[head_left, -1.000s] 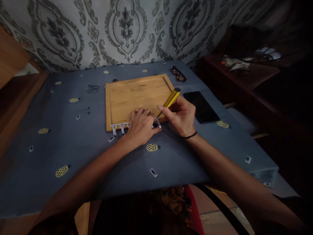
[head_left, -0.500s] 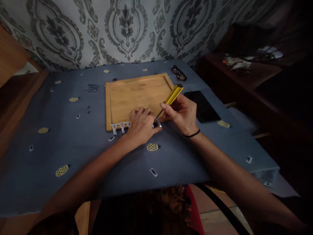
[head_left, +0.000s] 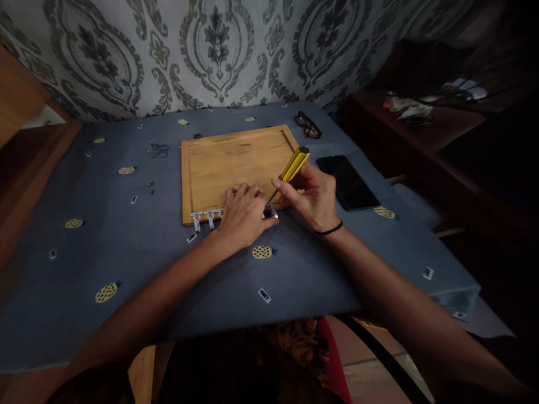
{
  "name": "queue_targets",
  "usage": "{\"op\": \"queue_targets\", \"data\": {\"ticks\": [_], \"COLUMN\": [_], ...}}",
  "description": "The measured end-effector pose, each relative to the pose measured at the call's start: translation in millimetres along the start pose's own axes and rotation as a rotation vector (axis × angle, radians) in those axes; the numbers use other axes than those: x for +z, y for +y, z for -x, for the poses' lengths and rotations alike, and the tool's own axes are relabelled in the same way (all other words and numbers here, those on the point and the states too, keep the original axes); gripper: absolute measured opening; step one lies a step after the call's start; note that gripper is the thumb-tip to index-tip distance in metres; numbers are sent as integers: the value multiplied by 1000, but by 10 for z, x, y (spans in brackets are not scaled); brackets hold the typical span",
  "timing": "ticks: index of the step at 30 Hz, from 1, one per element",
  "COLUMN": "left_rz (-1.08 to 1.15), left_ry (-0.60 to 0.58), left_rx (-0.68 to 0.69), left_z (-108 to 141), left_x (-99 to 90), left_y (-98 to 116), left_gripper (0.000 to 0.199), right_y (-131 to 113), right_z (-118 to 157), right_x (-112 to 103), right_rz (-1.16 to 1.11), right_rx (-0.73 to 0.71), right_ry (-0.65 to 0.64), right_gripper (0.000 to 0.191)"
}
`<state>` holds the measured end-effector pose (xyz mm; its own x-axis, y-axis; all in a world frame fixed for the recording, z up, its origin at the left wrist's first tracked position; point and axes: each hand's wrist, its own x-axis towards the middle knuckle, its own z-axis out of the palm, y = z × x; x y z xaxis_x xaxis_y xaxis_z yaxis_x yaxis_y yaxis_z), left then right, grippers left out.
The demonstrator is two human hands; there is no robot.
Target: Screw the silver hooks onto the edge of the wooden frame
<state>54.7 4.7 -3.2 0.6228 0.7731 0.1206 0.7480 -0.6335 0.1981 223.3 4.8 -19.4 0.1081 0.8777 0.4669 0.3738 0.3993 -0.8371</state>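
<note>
A framed wooden board (head_left: pixel 236 160) lies flat on the table, with a strip of silver metal hooks (head_left: pixel 209 217) along its near edge. My left hand (head_left: pixel 243 217) bears down on that edge, fingers bent over the wood and thumb by the rightmost hook; it covers the middle of the strip. Between the thumb and fingers of my right hand (head_left: pixel 315 195) is a screwdriver (head_left: pixel 295 164) with a yellow and black handle, tilted to the right. Its tip reaches the strip's right end beside my left hand; the exact contact point is too small to make out.
Right of the board lie a black phone (head_left: pixel 348 182) and, farther back, dark-framed glasses (head_left: pixel 307 124). Small screws (head_left: pixel 150 184) and a grey, unclear item (head_left: pixel 159 149) lie to the left. A patterned curtain (head_left: pixel 217 50) hangs behind the blue cloth-covered table (head_left: pixel 311 280).
The screwdriver's handle and my right hand have shifted slightly left. My left hand and the board stay in place.
</note>
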Motion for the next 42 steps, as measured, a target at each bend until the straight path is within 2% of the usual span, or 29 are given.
{"op": "queue_targets", "data": {"ticks": [3,5,11,16,23,28,37,42], "left_rz": [-4,-7,-2,6,2,-1,5,3], "left_ry": [6,12,11,11,-3,12,-11,-7], "left_rx": [1,1,5,0,0,3,-6,-1], "left_z": [0,-1,1,2,0,5,-4,-1], "left_x": [6,8,5,-3,-7,5,-7,-10], "left_y": [-3,-5,-12,-6,-4,-6,-2,-4], "left_gripper": [36,35,35,36,38,36,38,38], "right_y": [-4,-5,-56,-139,-115,-86,-48,-73], "right_z": [3,-6,-61,-76,-90,-59,35,63], "right_x": [1,9,3,-92,-119,-70,0,31], "right_rz": [70,40,-251,-271,-219,-118,-58,-22], "right_rx": [-43,-31,88,117,52,-6,-100,-107], "right_ry": [32,20,-120,-185,-163,-55,15,48], "right_gripper": [41,41,45,39,34,32,30,30]}}
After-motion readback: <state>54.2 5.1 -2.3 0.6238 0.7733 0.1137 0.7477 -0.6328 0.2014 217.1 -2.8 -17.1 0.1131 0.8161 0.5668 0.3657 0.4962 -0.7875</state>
